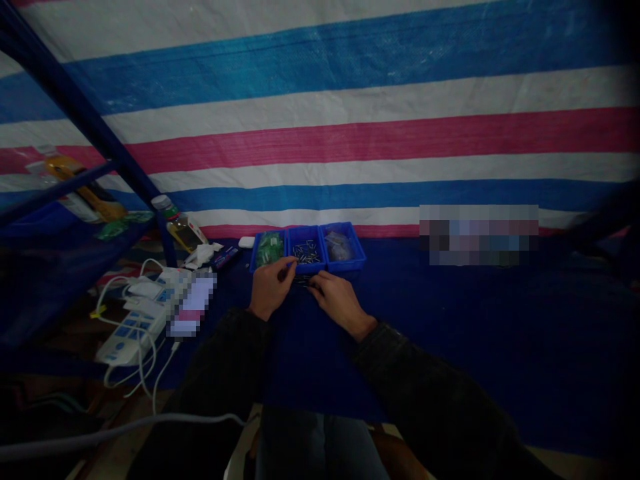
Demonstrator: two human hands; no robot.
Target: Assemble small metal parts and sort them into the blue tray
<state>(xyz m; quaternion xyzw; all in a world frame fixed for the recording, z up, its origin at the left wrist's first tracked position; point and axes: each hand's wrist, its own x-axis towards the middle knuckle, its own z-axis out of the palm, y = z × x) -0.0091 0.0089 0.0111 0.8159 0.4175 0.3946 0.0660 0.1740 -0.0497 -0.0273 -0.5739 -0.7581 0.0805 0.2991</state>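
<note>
Striped woven tarpaulin [320,140] is hanging behind while the left hand [273,288] is pinching something tiny and the right hand [340,303] is curling half-closed near blue plastic bins [320,267], risking knocked-out small metal pins [305,252].

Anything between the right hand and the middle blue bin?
Nothing solid visible. The right hand sits just in front of the middle blue bin, with only small dark pieces on the blue tarp by its fingertips. The left hand is beside them, not between.

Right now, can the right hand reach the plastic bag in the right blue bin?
Probably yes: the right hand sits just below the blue bin holding the bag, with nothing seen between them.
</note>
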